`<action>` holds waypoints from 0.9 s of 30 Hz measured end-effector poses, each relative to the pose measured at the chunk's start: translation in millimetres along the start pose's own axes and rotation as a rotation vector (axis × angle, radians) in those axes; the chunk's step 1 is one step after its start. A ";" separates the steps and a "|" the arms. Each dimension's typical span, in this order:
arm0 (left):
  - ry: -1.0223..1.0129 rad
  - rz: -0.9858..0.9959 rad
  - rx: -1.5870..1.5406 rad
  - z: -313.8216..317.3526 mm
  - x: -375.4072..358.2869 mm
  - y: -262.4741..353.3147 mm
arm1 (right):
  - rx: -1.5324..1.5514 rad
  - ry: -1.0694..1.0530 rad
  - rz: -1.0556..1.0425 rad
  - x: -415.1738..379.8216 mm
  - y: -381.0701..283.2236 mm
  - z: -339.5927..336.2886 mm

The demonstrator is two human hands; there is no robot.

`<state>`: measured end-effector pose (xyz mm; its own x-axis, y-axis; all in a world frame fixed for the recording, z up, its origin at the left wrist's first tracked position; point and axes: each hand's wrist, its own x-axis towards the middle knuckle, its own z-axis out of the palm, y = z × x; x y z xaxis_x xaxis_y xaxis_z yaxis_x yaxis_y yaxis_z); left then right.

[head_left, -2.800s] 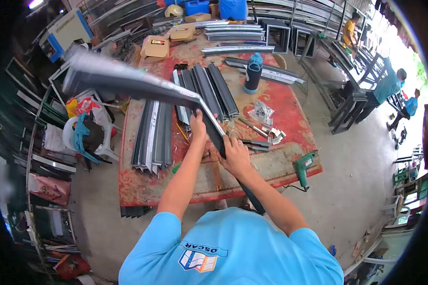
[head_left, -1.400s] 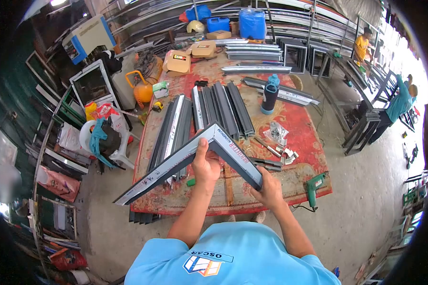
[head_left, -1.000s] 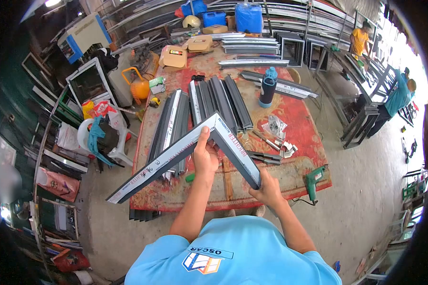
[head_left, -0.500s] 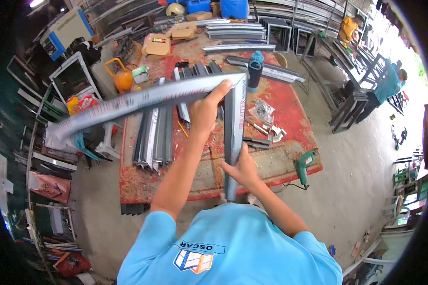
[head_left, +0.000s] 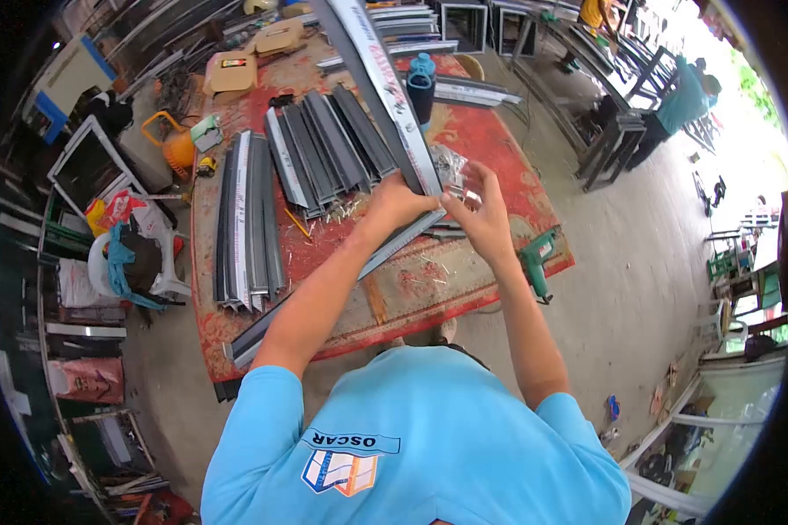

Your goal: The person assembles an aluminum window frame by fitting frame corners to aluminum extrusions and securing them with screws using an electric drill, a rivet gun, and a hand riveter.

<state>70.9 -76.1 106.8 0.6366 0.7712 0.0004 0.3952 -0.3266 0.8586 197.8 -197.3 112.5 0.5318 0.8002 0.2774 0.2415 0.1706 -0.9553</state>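
Observation:
My left hand (head_left: pixel 398 208) is closed around the corner of an L-shaped metal frame (head_left: pixel 385 92), made of two grey profiles with printed protective film. One profile rises away from me over the table; the other runs down to the left, partly hidden under my left forearm. At the right side of the corner is my right hand (head_left: pixel 486 223), its thumb at the joint and its fingers apart. Behind these fingers lies a clear plastic bag of small parts (head_left: pixel 447 164). Grey profiles (head_left: pixel 328 144) lie beside my left hand, with a second bundle (head_left: pixel 247 219) further left.
A red worn table (head_left: pixel 508 188) carries a green power drill (head_left: pixel 537 262) at its right edge, a blue bottle (head_left: pixel 420 87), a yellow pencil (head_left: pixel 297 224) and a tape measure (head_left: pixel 206 167). A person in teal (head_left: pixel 681 105) stands at a rack at upper right.
The frame has turned clockwise: the profile that pointed left now points away, and the other swung to the lower left. My right hand has moved up from the lower profile to the corner.

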 end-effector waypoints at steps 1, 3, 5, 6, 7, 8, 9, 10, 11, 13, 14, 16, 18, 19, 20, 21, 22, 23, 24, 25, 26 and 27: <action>-0.002 -0.003 0.063 8.8 -1.0 -2.6 | -0.103 -0.042 -0.069 5.4 -6.5 -3.0; -0.059 0.092 0.095 32.1 4.0 -20.2 | -0.210 0.012 -0.155 13.8 -17.4 3.6; -0.016 0.155 0.114 48.4 -3.4 -22.6 | -0.314 0.060 -0.247 23.3 -24.4 11.7; 0.082 0.264 0.067 58.5 -5.3 -24.0 | -0.300 0.109 -0.142 28.2 -26.6 14.0; 0.076 0.264 0.066 61.6 -6.9 -28.7 | -0.284 0.157 -0.038 30.8 -28.5 15.3; -0.031 0.177 0.174 64.0 -8.8 -33.7 | -0.160 0.200 -0.058 30.2 -30.0 15.9; -0.133 0.092 0.281 59.6 -13.4 -26.7 | -0.162 0.199 -0.059 29.3 -27.3 14.8; -0.131 0.090 0.278 58.3 -17.8 -26.8 | -0.093 0.193 -0.047 27.6 -21.4 12.1; -0.140 0.035 0.333 57.2 -27.2 -30.3 | -0.022 0.186 -0.024 24.4 -12.4 9.8; -0.158 -0.021 0.381 54.3 -49.6 -46.0 | -0.008 0.211 -0.018 22.6 10.4 -4.8; -0.131 0.058 0.460 46.0 -66.5 -64.6 | 0.041 0.220 -0.018 21.5 16.2 -12.4; -0.135 0.043 0.522 27.2 -96.9 -82.9 | 0.079 0.229 -0.003 16.8 29.1 -30.1; -0.199 -0.123 0.527 2.2 -118.7 -89.0 | 0.060 0.198 0.004 11.9 43.3 -46.5; -0.234 -0.191 0.545 -7.6 -126.5 -96.0 | 0.054 0.194 0.013 10.1 46.3 -52.2; -0.239 -0.195 0.540 -12.8 -134.5 -104.3 | 0.016 0.219 0.018 8.2 48.7 -57.0; -0.263 -0.255 0.579 -14.8 -144.2 -113.1 | -0.024 0.241 0.027 5.8 51.2 -62.1; -0.287 -0.315 0.616 -15.3 -153.2 -122.3 | -0.057 0.247 0.021 5.6 56.9 -67.5; -0.291 -0.320 0.609 -13.8 -160.8 -136.0 | -0.063 0.242 0.026 7.0 63.3 -72.7; -0.231 -0.309 0.601 -11.6 -166.1 -142.8 | -0.116 0.274 0.055 8.9 68.5 -77.9; -0.170 -0.300 0.592 -9.0 -170.8 -149.0 | -0.171 0.305 0.082 11.2 72.7 -83.8; -0.176 -0.362 0.557 -9.0 -173.8 -155.7 | -0.148 0.292 0.063 14.2 75.9 -90.6; -0.178 -0.367 0.551 -9.1 -175.4 -160.6 | -0.153 0.287 0.067 18.9 81.6 -97.3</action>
<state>-110.3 -153.9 -26.5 0.4775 0.7988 -0.3659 0.8555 -0.3280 0.4006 306.6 -224.2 49.9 0.7524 0.6084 0.2525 0.3056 0.0171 -0.9520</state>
